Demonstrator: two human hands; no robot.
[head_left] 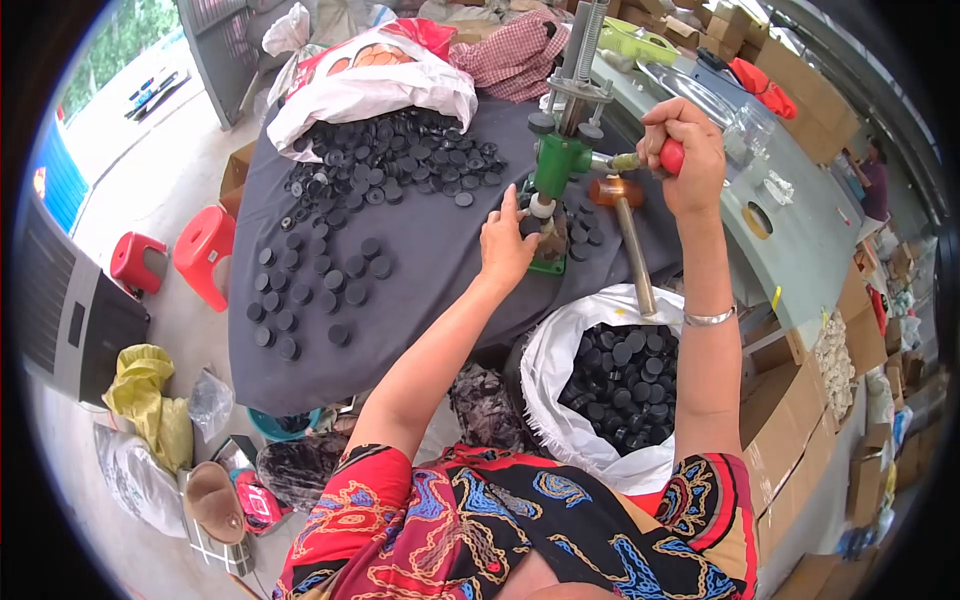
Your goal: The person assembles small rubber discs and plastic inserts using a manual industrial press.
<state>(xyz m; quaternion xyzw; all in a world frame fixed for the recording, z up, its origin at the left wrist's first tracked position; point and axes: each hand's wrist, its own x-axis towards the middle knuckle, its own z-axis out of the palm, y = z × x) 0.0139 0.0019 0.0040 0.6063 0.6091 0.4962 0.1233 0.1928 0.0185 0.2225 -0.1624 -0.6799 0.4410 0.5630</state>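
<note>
1 green press (pixel 563 166) on dark cloth (pixel 420 330), right side. Right hand (pixel 695 150) clenched round its 1 red knob (pixel 672 156); left hand (pixel 508 246) low beside it, finger grip can't be told. Looks mid-batch: black caps (pixel 355 266) loose on cloth, more in 1 white sack (pixel 545 375), too many to count; which lot's finished, unclear. 1 mallet (pixel 632 245), 2 red stools (pixel 203 255).

My right hand (pixel 692 150) grips the green press's (pixel 556 165) red knob (pixel 671 156), my left hand (pixel 504 246) at the base, black caps (pixel 385 165) across the bench (pixel 425 320).
</note>
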